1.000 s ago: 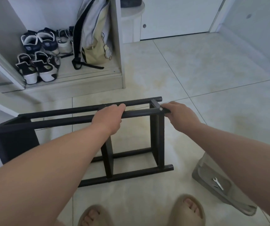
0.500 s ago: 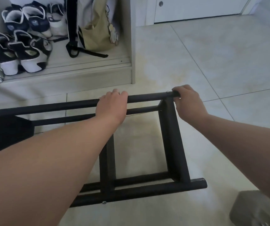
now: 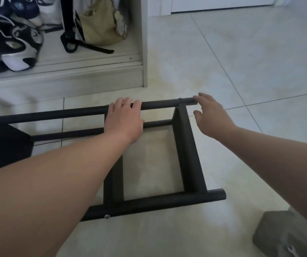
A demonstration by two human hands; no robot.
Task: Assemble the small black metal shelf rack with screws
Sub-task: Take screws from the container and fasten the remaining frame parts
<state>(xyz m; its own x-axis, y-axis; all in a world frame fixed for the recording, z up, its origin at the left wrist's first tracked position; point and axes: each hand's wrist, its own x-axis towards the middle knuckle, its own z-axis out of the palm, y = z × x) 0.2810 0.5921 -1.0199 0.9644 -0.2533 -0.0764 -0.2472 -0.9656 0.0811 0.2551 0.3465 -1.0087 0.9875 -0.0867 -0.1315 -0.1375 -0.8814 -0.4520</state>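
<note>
The black rack (image 3: 186, 154) sits on the tiled floor (image 3: 241, 62), its near rail under my forearms. My left hand (image 3: 125, 119) curls over the far rail. My right hand (image 3: 212, 115), fingers loose, touches that rail's end, with bare tile beyond up to the shoe cabinet (image 3: 74, 80).

Single head view, looking forward-down from above, close over rack (image 3: 186, 145) on floor (image 3: 241, 71).

Right hand (image 3: 214, 115) lets go of right end of far rail (image 3: 160, 104): fingers uncurl and spread, index fingertip just touching rail tip. Rack (image 3: 188, 151) tips further toward viewer, near rail (image 3: 167, 201) comes nearer, right end frame now seen almost flat-on. Grey bag (image 3: 278, 234) with wrench (image 3: 291, 250) shifts to near right corner of view.
</note>
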